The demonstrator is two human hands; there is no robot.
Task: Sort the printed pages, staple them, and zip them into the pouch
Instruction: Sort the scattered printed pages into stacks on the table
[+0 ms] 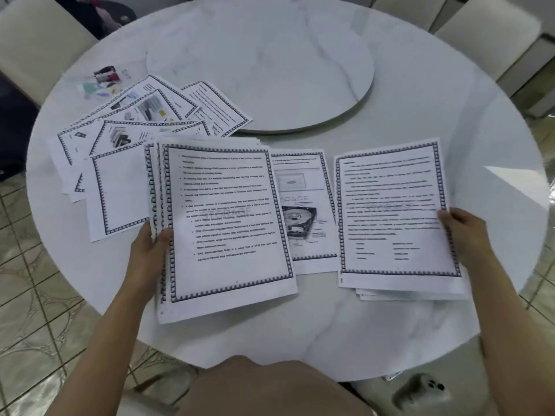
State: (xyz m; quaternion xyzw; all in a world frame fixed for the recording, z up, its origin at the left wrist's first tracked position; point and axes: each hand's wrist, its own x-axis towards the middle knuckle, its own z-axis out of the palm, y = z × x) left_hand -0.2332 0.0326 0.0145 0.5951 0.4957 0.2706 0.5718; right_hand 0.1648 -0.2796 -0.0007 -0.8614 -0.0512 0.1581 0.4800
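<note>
Sorting stage. We read left hand (153,244) as gripping thick sheaf (228,229) of printed pages by its left edge, thumb on top. Sheaf is kept slightly fanned over table (420,100), likely so next sheet peels off easily. Right hand (462,232) pinches right edge of text page (396,211) atop right pile (405,294), apparently laying it in order. Hard-disk page (303,205) lies flat between them, partly under sheaf. Unsorted pages (135,115) spread far left, near colourful item (103,79) — possibly pouch, too blurred to confirm. No stapler visible — stapling, zipping not yet begun.
</note>
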